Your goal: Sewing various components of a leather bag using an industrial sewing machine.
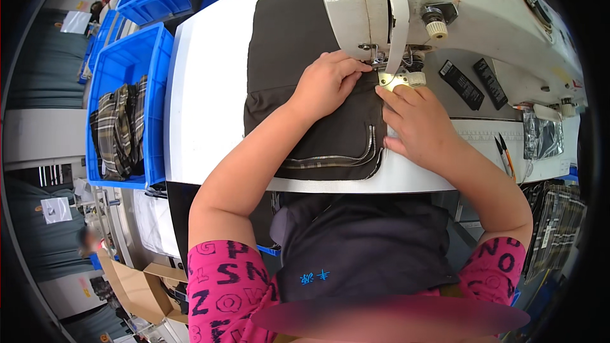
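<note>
The dark brown cloth piece [286, 57] lies flat on the white table [202, 82], its right edge by the presser foot [379, 62] of the cream-coloured metal sewing machine [457, 6]. As I judge, the work is in the middle: the silver-toothed zipper [330, 163] seems already set into the near part of the cloth, curving at the corner, while the edge at the foot is in hand. How much stitching is left there, I cannot tell.

The left hand [327, 86] rests upon the cloth, its bent fingers pressing close to the foot. The right hand [422, 124] has its fingers curled at the right edge, the fingertips touching it or just beside it; whether they pinch the cloth, I cannot tell.

Counting, I find one machine, one cloth piece, one zipper with two rows of teeth, two black rectangular labels [462, 84] lying right of the foot, and at least three blue plastic bins [155, 108]; the nearest bin contains plaid cloth [121, 130].
</note>
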`<state>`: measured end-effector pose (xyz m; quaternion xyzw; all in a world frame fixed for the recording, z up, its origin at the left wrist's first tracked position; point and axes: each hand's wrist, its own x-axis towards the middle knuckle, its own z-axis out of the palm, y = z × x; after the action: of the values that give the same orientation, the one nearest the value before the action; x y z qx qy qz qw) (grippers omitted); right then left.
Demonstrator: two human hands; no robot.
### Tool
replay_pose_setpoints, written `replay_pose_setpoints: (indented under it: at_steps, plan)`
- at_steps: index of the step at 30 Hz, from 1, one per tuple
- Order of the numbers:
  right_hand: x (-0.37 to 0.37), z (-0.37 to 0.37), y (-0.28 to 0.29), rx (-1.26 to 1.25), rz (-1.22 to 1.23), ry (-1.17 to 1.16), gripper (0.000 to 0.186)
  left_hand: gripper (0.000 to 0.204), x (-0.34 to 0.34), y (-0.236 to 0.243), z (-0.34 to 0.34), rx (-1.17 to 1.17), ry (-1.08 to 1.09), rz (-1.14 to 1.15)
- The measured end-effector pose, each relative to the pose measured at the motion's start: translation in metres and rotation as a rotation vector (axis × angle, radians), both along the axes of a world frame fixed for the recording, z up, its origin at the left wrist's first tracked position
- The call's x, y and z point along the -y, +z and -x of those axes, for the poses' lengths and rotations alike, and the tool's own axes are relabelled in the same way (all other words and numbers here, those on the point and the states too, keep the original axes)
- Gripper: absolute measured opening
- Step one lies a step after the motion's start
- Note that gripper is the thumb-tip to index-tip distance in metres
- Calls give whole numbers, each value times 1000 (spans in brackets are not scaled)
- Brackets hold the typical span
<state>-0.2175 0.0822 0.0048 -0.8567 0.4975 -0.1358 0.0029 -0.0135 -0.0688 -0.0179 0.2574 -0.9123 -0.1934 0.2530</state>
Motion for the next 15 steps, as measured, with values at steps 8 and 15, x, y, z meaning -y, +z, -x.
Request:
replay_pose_setpoints:
  at_steps: [8, 15]
  plan:
    - [2, 6, -9, 64, 29, 25, 50, 34, -28, 13, -4, 64, -59, 84]
    - [3, 6, -6, 60, 79, 47, 47, 38, -30, 7, -6, 64, -23, 105]
